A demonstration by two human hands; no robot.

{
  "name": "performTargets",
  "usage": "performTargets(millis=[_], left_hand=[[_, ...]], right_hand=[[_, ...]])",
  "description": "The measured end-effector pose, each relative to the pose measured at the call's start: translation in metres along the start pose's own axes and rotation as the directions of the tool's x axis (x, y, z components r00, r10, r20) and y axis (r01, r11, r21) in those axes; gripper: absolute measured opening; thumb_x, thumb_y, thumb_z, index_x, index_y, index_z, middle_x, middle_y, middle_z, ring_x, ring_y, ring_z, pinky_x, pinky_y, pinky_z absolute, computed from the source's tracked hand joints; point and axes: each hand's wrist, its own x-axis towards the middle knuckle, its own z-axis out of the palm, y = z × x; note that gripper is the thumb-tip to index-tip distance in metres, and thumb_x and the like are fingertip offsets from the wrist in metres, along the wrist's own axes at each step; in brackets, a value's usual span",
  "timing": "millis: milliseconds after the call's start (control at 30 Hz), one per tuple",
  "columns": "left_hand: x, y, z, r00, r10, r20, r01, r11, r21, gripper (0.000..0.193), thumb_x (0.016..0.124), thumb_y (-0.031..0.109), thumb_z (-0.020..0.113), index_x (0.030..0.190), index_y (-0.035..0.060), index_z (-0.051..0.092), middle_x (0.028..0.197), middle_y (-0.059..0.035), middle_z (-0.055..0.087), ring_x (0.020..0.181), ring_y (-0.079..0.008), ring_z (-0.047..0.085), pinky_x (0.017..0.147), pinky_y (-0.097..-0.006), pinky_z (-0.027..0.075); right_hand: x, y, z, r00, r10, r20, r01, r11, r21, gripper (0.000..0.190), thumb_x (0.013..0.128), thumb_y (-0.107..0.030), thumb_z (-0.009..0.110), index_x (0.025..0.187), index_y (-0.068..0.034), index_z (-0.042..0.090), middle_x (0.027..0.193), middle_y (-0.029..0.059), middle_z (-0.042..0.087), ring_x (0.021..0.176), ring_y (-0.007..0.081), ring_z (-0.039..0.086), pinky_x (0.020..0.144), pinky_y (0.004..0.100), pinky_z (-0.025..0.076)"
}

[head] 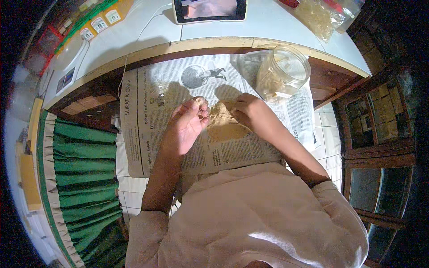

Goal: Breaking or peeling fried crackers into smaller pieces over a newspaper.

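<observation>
My left hand (190, 122) is turned palm up above the newspaper, its thumb and fingertips closed on a small pale ring-like piece (199, 100). A heap of tan powder or fine shavings (223, 125) lies on the newspaper (161, 134) between the hands. My right hand (249, 109) is at the heap's right side, fingers bent down toward it; whether it pinches anything cannot be seen. To its upper right a clear plastic jar (283, 73) stands without a lid, partly filled with small pale pieces.
A white-topped table (214, 31) with a wooden edge curves across the top, bearing a phone or tablet (210, 10), a thin white cable (142, 30), yellow containers (99, 23) and a plastic bag (323, 16). A green curtain (85, 160) hangs left; a glazed wooden cabinet (377, 154) stands right.
</observation>
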Motion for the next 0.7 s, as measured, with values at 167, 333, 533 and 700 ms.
performTargets(millis=[167, 333, 533, 700], left_hand=[[0.0, -0.001, 0.0, 1.0, -0.004, -0.019, 0.004, 1.0, 0.005, 0.016, 0.088, 0.027, 0.058, 0.092, 0.0109, 0.057, 0.089, 0.0008, 0.051, 0.082, -0.0095, 0.044, 0.075, -0.0265, 0.034], [0.0, 0.0, 0.001, 1.0, -0.015, -0.014, 0.015, 1.0, 0.016, 0.016, 0.089, 0.028, 0.058, 0.09, 0.0115, 0.056, 0.089, 0.0008, 0.051, 0.082, -0.0093, 0.043, 0.075, -0.0268, 0.034], [0.0, -0.002, 0.0, 1.0, -0.001, 0.003, 0.001, 1.0, 0.026, 0.015, 0.088, 0.026, 0.058, 0.09, 0.011, 0.056, 0.089, 0.0006, 0.051, 0.081, -0.0088, 0.044, 0.076, -0.0263, 0.035], [-0.002, 0.0, 0.003, 0.999, -0.039, -0.034, 0.04, 0.999, 0.011, 0.013, 0.088, 0.024, 0.058, 0.09, 0.0109, 0.055, 0.09, -0.0001, 0.051, 0.081, -0.0087, 0.045, 0.076, -0.026, 0.036]], right_hand=[[0.002, -0.007, -0.016, 0.997, 0.038, -0.064, -0.033, 0.996, 0.08, 0.01, 0.075, -0.005, 0.062, 0.078, 0.005, 0.06, 0.079, 0.0173, 0.058, 0.079, 0.0348, 0.057, 0.071, 0.04, 0.047], [0.0, -0.003, -0.012, 1.0, 0.019, -0.02, -0.018, 0.998, 0.063, 0.007, 0.074, -0.003, 0.063, 0.076, 0.003, 0.06, 0.079, 0.0161, 0.059, 0.079, 0.0336, 0.058, 0.07, 0.0392, 0.047], [0.0, -0.002, -0.005, 1.0, -0.004, 0.007, 0.003, 0.995, 0.097, 0.012, 0.071, 0.002, 0.058, 0.082, 0.002, 0.06, 0.081, 0.0196, 0.06, 0.08, 0.0358, 0.059, 0.071, 0.0406, 0.048], [0.005, -0.009, -0.005, 1.0, -0.024, 0.01, 0.022, 0.984, 0.177, 0.018, 0.069, 0.005, 0.054, 0.085, 0.002, 0.062, 0.083, 0.024, 0.061, 0.081, 0.0386, 0.06, 0.073, 0.0429, 0.049]])
